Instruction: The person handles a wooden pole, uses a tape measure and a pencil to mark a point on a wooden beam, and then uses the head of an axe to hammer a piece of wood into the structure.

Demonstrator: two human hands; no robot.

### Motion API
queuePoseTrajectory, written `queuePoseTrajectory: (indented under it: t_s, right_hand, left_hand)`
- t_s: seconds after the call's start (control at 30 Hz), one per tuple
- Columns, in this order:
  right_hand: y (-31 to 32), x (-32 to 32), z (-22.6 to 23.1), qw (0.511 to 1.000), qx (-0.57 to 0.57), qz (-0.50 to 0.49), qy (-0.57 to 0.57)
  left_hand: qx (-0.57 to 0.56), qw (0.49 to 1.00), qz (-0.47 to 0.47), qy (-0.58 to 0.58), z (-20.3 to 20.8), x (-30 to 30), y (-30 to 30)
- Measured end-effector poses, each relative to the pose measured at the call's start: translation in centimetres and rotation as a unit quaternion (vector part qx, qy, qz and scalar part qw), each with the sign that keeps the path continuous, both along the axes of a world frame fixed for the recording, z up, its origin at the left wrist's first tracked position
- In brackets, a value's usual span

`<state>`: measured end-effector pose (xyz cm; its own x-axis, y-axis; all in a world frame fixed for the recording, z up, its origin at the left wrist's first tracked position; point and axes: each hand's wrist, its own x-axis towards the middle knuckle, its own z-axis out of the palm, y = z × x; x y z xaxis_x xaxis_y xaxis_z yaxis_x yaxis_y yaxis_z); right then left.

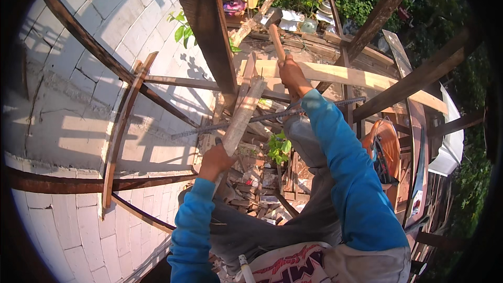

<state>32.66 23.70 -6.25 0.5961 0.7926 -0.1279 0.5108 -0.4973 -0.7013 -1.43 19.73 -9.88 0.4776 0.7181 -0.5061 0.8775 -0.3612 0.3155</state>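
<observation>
My left hand (216, 162) is closed around the lower part of a short wooden board (245, 112), which slants up and away from me. A thin nail (262, 73) sticks up at the board's far end. In my right hand (293, 76) is a hammer (277, 43), gripped by its wooden handle. Its dark head (273, 18) is raised beyond the board's end, apart from the nail. Close to both hands, a ribbed steel bar (314, 106) runs across, partly hidden by the board.
A dark upright post (209, 26) stands just beyond the board. Crosswise behind my right hand lies a long pale plank (356, 76). A white block wall (89, 230) rises on the left. Far below are scattered wood scraps and rubble (257, 199). An orange bag (385, 144) sits at right.
</observation>
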Motion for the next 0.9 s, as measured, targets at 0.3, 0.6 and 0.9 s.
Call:
queuePoseTrajectory:
  t_s: [0.3,0.6,0.9]
  right_hand:
    - [-1.4,2.0,1.3,0.981,-0.045,0.023,0.190]
    - [-2.2,3.0,0.4,0.955,-0.229,0.092,0.164]
    - [-2.2,1.4,-0.9,0.992,0.003,0.050,-0.111]
  left_hand:
    - [-0.005,1.000,-0.004,-0.006,-0.5,-0.3,0.0]
    - [-0.008,1.000,0.000,-0.017,0.5,0.3,0.0]
    - [0.003,1.000,0.000,-0.004,0.1,0.8,0.2]
